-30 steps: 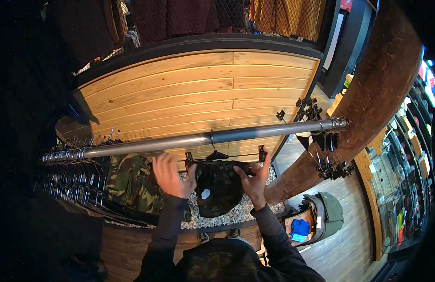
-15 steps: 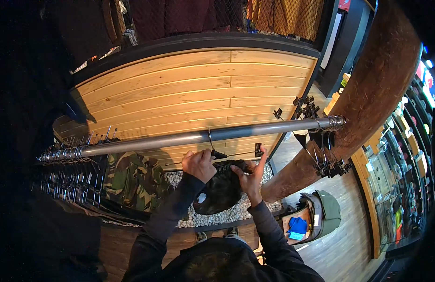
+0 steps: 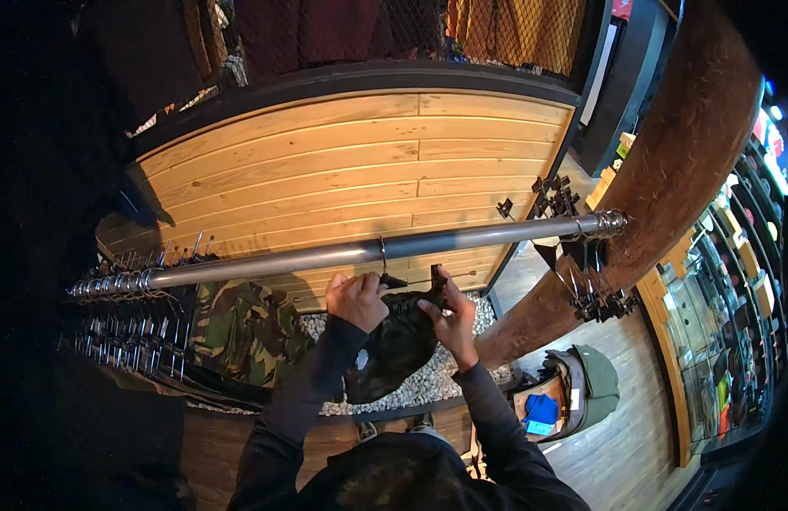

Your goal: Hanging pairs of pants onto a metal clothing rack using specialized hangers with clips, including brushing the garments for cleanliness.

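A long grey metal rail [image 3: 326,257] crosses the middle of the frame. Below it, near the centre, is a dark cloth garment [image 3: 400,345], under a thin metal hanger with a black middle [image 3: 395,281]. The left hand [image 3: 357,301] curls by the hanger, its grip hard to tell; the right hand [image 3: 451,320] pinches the garment beside a small black clip [image 3: 437,274].

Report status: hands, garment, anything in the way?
Left hand closed by hanger, grip partly hidden. Right hand pinching dark garment near clip. Dark garment below hanger. Camouflage garment hangs left, not between hands.
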A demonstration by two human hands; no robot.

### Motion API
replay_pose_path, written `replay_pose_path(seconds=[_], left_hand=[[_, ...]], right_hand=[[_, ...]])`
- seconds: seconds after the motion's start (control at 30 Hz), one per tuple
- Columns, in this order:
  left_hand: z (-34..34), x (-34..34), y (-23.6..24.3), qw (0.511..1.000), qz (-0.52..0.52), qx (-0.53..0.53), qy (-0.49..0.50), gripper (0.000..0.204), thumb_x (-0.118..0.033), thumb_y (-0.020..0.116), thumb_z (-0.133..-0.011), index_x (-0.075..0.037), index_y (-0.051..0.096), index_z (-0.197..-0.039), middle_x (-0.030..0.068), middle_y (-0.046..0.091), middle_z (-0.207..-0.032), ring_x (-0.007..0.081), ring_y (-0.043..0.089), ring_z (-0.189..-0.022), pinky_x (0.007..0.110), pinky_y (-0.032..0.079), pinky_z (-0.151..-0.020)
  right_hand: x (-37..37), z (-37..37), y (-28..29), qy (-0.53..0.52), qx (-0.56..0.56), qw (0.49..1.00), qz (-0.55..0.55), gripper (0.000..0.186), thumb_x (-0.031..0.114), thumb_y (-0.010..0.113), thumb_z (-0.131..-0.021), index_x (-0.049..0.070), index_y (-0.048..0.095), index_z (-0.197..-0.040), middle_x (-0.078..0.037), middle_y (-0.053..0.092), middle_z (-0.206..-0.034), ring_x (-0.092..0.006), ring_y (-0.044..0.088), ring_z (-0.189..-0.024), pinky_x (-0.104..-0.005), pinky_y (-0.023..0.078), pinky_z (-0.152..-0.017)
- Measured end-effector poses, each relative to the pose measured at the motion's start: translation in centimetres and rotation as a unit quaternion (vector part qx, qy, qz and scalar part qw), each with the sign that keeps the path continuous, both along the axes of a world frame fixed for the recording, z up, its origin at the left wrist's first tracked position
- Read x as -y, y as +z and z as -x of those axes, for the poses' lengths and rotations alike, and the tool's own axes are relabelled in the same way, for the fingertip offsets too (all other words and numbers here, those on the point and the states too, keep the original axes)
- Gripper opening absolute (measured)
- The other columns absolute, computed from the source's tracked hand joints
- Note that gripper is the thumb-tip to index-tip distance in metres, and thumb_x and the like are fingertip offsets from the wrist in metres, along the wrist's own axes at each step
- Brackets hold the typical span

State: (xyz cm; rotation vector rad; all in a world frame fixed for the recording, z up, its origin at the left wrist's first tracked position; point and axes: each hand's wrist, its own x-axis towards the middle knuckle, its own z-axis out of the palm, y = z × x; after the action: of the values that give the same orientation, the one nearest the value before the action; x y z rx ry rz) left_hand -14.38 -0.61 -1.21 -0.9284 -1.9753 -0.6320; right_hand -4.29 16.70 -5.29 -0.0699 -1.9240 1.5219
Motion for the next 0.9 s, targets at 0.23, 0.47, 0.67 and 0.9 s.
replay_pose_path(seconds=[0.23, 0.47, 0.67, 0.9], left_hand=[[0.3, 0.4, 0.2, 0.999, 0.016, 0.028, -0.014, 0.023, -0.003, 0.061, -0.064, -0.010, 0.066, -0.086, 0.0002, 0.069, -0.068, 0.0207, 0.064, -0.061, 0.036, 0.039, -0.060], [-0.6, 0.4, 1.3, 0.996, 0.000, 0.073, -0.058, 0.018, -0.005, 0.068, -0.065, -0.010, 0.059, -0.080, 0.0037, 0.066, -0.068, 0.0268, 0.064, -0.060, 0.038, 0.042, -0.062], [-0.5, 0.5, 2.0, 0.988, 0.070, 0.125, -0.048, 0.011, -0.005, 0.060, -0.070, -0.009, 0.064, -0.079, 0.0067, 0.072, -0.072, 0.0296, 0.068, -0.064, 0.041, 0.052, -0.057], [-1.3, 1.5, 4.2, 0.980, 0.103, 0.165, -0.047, 0.009, -0.004, 0.065, -0.073, -0.007, 0.067, -0.081, 0.0097, 0.071, -0.075, 0.0313, 0.068, -0.069, 0.042, 0.053, -0.059]], right_hand=[[-0.5, -0.1, 1.1, 0.000, -0.005, 0.995, -0.098, 0.062, -0.006, 0.072, -0.081, -0.002, 0.052, -0.140, -0.016, 0.069, -0.122, -0.0163, 0.064, -0.109, -0.0301, 0.051, -0.092], [-2.1, -1.1, 1.6, 0.024, 0.000, 0.990, -0.136, 0.065, -0.001, 0.076, -0.080, 0.000, 0.052, -0.141, -0.015, 0.072, -0.112, -0.0191, 0.069, -0.101, -0.0291, 0.052, -0.086], [-2.5, -1.1, 0.9, -0.048, -0.084, 0.995, 0.014, 0.075, 0.001, 0.082, -0.074, 0.006, 0.048, -0.141, -0.012, 0.072, -0.086, -0.0156, 0.071, -0.081, -0.0281, 0.054, -0.070], [-2.5, -1.0, 0.6, -0.042, -0.013, 0.987, -0.154, 0.068, 0.004, 0.084, -0.073, 0.009, 0.051, -0.133, -0.011, 0.072, -0.078, -0.0201, 0.073, -0.077, -0.0302, 0.056, -0.072]])
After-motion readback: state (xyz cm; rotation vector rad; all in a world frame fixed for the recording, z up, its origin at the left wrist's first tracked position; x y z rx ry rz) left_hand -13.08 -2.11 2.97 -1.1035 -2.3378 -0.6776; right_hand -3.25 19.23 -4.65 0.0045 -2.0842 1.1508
